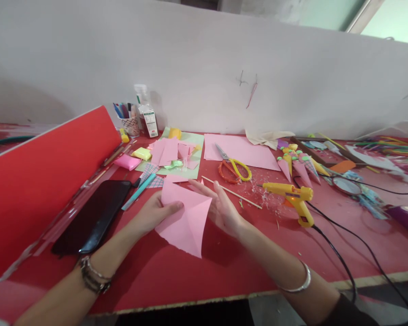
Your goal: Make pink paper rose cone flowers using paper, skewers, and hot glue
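A curved piece of pink paper is pinched in my left hand, thumb on its face and fingers hidden behind. My right hand is beside the paper's right edge with fingers stretched out; the paper hides part of it, and I cannot tell whether it touches. Just beyond my hands lie a thin wooden stick and scissors with one red and one yellow handle. To the right rests a yellow hot glue gun, its orange light on. A teal pen-like stick lies left of the paper.
A black phone and an upright red board are on the left. Pink sheets, a pen cup and a bottle stand or lie along the wall. Small paper cones and a black cord occupy the right.
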Demonstrator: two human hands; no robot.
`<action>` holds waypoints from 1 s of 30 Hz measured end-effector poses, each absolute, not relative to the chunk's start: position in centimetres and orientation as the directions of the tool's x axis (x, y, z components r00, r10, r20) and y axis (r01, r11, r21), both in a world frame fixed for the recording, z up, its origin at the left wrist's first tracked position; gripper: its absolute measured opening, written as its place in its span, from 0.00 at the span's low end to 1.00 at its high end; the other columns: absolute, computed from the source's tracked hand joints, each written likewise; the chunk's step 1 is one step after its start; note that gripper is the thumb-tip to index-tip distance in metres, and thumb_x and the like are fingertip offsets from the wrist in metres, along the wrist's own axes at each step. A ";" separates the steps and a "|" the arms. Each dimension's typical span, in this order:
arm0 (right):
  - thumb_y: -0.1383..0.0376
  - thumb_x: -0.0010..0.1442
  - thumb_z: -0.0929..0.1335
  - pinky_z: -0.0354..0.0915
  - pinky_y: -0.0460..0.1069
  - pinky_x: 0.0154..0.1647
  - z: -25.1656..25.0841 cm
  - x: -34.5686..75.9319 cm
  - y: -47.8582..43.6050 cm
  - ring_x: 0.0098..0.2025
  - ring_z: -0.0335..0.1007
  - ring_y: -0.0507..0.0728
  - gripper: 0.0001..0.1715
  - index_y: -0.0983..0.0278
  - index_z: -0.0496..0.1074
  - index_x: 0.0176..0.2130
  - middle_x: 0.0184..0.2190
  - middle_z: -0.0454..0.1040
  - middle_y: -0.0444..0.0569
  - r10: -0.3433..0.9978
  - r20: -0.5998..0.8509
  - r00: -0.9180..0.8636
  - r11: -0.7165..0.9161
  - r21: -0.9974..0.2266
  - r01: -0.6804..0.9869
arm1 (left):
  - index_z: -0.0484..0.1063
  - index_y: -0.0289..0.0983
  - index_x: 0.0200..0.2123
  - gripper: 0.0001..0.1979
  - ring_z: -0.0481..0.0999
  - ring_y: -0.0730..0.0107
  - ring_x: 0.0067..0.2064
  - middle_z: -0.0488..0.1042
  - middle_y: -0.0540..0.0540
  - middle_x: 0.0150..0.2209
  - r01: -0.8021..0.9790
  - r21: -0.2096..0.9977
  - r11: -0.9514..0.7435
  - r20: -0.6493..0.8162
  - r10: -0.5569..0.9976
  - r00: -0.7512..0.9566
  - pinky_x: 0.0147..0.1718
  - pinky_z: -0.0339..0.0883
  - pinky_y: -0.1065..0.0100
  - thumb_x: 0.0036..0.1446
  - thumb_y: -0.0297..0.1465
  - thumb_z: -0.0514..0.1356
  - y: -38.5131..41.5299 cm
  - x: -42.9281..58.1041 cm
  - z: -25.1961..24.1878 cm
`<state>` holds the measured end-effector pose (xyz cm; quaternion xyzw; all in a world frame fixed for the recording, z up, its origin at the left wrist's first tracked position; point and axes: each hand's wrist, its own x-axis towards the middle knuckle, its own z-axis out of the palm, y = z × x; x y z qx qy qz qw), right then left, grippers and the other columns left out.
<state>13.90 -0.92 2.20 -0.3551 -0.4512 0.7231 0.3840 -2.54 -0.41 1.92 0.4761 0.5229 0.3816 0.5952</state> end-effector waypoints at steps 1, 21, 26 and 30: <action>0.46 0.58 0.47 0.48 0.57 0.56 2.2 13.9 -0.9 0.54 0.58 0.58 0.36 0.60 0.56 0.57 0.50 0.67 0.50 0.876 -0.165 -0.454 -0.295 -0.927 -0.233 | 0.69 0.35 0.26 0.15 0.70 0.69 0.23 0.74 0.47 0.24 0.044 0.966 0.254 -0.258 0.952 0.164 0.20 0.62 0.72 0.30 0.35 0.64 -0.4 -2.6 1.9; 0.44 0.56 0.52 0.53 0.56 0.54 1.9 13.6 -0.9 0.52 0.62 0.58 0.35 0.61 0.63 0.51 0.47 0.70 0.49 0.864 -0.138 -0.484 -0.326 -0.886 -0.330 | 0.71 0.35 0.29 0.14 0.73 0.67 0.27 0.76 0.45 0.28 0.093 0.967 0.238 -0.248 0.961 0.124 0.21 0.63 0.72 0.36 0.34 0.62 -0.6 -2.3 2.3; 0.43 0.54 0.52 0.54 0.56 0.52 2.1 13.4 -1.0 0.48 0.65 0.59 0.35 0.62 0.67 0.46 0.42 0.73 0.50 0.863 -0.178 -0.473 -0.353 -0.883 -0.310 | 0.72 0.35 0.30 0.13 0.74 0.66 0.29 0.77 0.43 0.33 0.069 0.964 0.258 -0.265 0.955 0.135 0.21 0.65 0.72 0.38 0.34 0.62 -0.5 -2.1 2.3; 0.43 0.54 0.52 0.52 0.56 0.54 2.2 13.6 -1.0 0.50 0.64 0.59 0.36 0.62 0.67 0.47 0.42 0.73 0.50 0.852 -0.117 -0.510 -0.301 -0.907 -0.295 | 0.71 0.34 0.31 0.15 0.75 0.64 0.30 0.77 0.43 0.33 0.021 0.967 0.256 -0.256 0.959 0.125 0.24 0.67 0.71 0.37 0.34 0.63 -0.2 -2.3 1.8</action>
